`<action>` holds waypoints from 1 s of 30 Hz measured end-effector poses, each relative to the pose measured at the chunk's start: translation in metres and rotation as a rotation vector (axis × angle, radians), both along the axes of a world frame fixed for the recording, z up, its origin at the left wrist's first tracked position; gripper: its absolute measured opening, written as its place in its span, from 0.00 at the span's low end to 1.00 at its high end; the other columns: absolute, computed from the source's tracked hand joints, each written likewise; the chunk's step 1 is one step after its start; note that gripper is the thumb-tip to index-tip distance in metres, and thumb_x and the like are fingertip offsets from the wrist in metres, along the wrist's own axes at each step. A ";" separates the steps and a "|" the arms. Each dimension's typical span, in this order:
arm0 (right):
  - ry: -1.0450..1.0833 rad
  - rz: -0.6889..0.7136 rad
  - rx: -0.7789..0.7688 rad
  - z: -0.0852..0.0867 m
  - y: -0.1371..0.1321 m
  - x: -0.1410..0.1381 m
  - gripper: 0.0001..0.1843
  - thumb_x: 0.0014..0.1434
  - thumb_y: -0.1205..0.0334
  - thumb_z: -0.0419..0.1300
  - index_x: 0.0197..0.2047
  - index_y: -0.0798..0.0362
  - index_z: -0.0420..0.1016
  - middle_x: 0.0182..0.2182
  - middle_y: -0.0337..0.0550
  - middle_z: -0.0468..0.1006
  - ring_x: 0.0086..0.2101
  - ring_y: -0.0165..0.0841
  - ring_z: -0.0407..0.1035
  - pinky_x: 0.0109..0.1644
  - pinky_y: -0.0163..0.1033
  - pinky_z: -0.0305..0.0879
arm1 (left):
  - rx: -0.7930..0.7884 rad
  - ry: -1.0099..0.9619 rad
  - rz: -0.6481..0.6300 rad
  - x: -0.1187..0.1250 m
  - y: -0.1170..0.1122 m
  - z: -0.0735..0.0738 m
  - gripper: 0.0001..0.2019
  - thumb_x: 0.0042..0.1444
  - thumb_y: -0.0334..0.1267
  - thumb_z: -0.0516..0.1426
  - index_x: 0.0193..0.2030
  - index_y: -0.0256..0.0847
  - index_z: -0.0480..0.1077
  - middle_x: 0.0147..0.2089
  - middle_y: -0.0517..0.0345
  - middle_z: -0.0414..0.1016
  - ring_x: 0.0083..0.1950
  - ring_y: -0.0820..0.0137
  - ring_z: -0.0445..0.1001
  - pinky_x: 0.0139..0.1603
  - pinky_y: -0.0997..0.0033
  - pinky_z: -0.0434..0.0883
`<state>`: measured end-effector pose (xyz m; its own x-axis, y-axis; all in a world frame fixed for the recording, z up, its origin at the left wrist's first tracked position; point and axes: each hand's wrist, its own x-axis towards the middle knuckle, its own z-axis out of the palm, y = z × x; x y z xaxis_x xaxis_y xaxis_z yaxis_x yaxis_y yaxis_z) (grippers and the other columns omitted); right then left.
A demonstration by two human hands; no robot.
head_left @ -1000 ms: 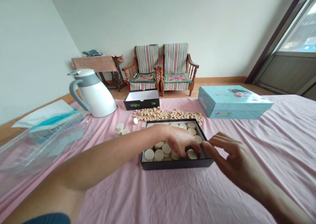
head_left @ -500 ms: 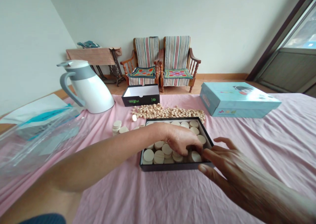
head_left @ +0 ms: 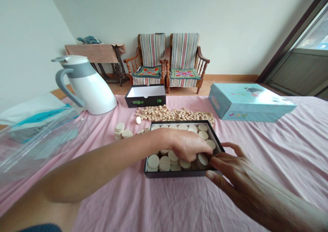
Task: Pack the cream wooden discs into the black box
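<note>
My left hand (head_left: 189, 145) reaches down into a shallow black box (head_left: 176, 174). Its fingers are closed around a short stack of round wooden discs (head_left: 202, 160) near the front right corner, with some fingertips hidden. Stacks of pale wooden discs (head_left: 164, 163) stand in rows along the box's front, back and right sides; my arm covers part of the middle. At the same corner, my right hand (head_left: 230, 165) grips the box, its thumb outside the front wall and other fingers over the right rim, one finger sticking out.
Behind the box lies a long heap of small wooden beads (head_left: 176, 115). A black box with a white inside (head_left: 146, 102), a light blue box (head_left: 251, 104) and a white-grey jug (head_left: 89, 88) stand farther back. Loose discs (head_left: 120, 129) and clear plastic packaging (head_left: 46, 133) lie left on the pink cloth.
My left fingers have closed on the discs at the front right corner, and that stack now tilts. My right hand stays at the box corner. The view has shifted slightly.
</note>
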<state>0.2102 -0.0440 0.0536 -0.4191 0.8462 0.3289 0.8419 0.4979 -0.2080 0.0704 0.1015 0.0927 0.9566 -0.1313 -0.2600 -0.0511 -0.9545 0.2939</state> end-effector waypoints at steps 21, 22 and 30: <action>-0.019 -0.017 -0.135 0.005 0.007 -0.004 0.10 0.65 0.60 0.49 0.36 0.49 0.70 0.31 0.41 0.77 0.35 0.35 0.71 0.55 0.53 0.53 | -0.059 -0.098 0.063 -0.015 0.000 0.000 0.14 0.49 0.23 0.54 0.41 0.40 0.70 0.40 0.57 0.76 0.38 0.69 0.71 0.32 0.73 0.64; -0.025 -0.012 -0.141 0.005 0.007 -0.003 0.10 0.65 0.59 0.49 0.36 0.49 0.70 0.31 0.41 0.77 0.35 0.35 0.71 0.55 0.54 0.52 | -0.056 -0.094 0.066 -0.015 -0.001 0.000 0.14 0.49 0.24 0.54 0.42 0.39 0.70 0.40 0.56 0.76 0.38 0.68 0.71 0.33 0.72 0.64; 0.016 0.022 -0.066 0.005 0.009 -0.003 0.14 0.65 0.59 0.48 0.31 0.48 0.71 0.27 0.39 0.76 0.34 0.34 0.71 0.54 0.50 0.57 | -0.122 -0.107 0.117 -0.019 -0.001 -0.002 0.18 0.50 0.23 0.53 0.47 0.41 0.70 0.43 0.58 0.76 0.41 0.69 0.73 0.39 0.73 0.66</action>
<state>0.2076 -0.0353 0.0582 -0.4331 0.8569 0.2794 0.8274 0.5010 -0.2539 0.0518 0.1001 0.0906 0.9885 -0.0419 -0.1453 0.0211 -0.9132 0.4070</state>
